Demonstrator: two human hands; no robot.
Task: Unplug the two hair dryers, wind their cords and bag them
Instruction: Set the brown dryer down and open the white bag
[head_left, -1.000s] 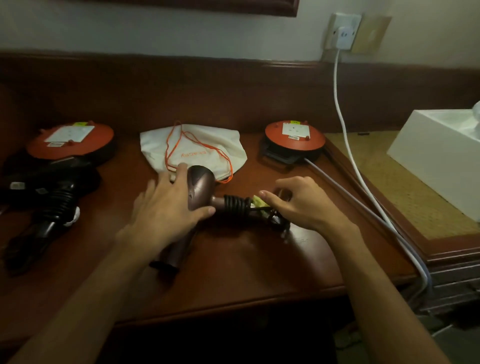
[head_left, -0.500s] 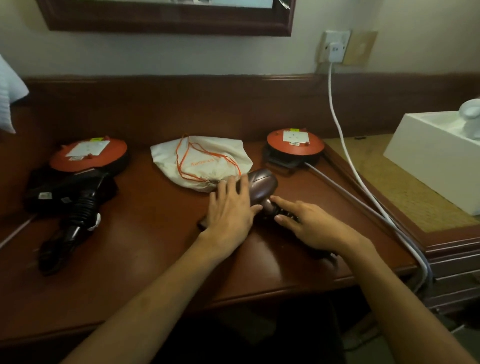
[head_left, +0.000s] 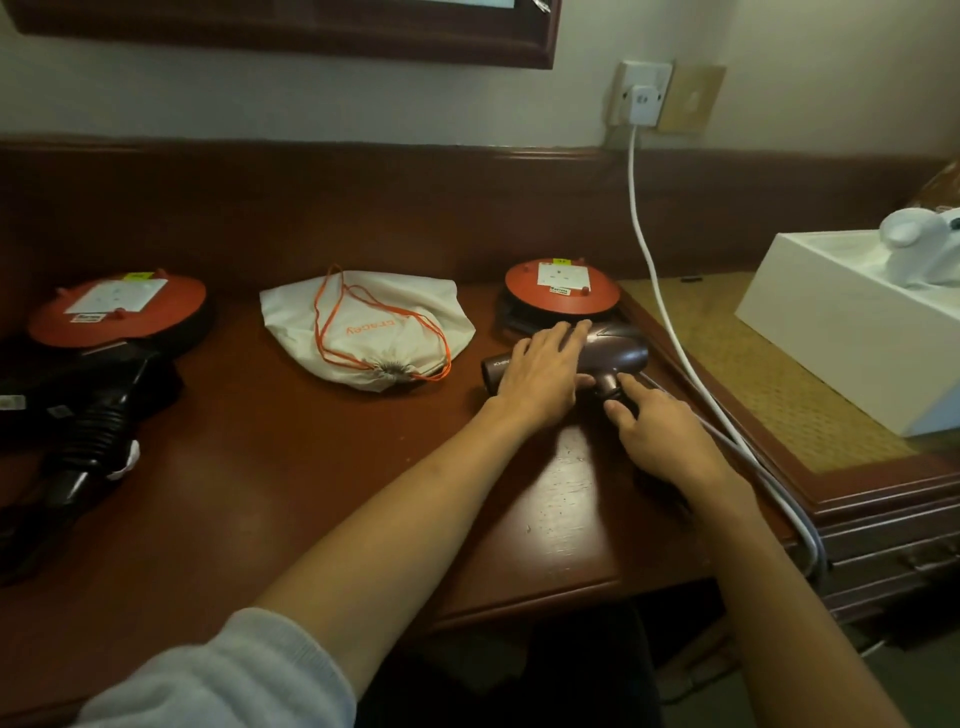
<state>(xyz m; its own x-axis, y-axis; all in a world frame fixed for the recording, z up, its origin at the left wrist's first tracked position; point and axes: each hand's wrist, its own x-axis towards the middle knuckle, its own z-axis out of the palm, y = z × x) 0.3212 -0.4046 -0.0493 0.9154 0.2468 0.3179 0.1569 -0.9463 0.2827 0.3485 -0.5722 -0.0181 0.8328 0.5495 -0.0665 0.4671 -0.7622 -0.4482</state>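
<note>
A brown hair dryer (head_left: 621, 353) lies on the wooden desk (head_left: 291, 493), just in front of the right red socket disc (head_left: 563, 286). My left hand (head_left: 545, 376) rests flat on its barrel with straight fingers. My right hand (head_left: 662, 436) covers the handle, with thumb and index finger either side of it; the handle's cord is hidden beneath. A white drawstring bag (head_left: 374, 327) with orange cords lies tied at mid desk. A black hair dryer (head_left: 93, 421), cord coiled round its handle, lies at the far left.
A second red socket disc (head_left: 119, 312) sits at the back left. A white plug (head_left: 644, 104) in the wall outlet feeds a white cable (head_left: 654, 270) down the desk's right edge beside a grey cable (head_left: 753, 462). A white box (head_left: 841, 338) stands on the lower right surface.
Both hands have slid the brown hair dryer from mid desk to the right and back, up to the right red disc. The view has tilted up.
</note>
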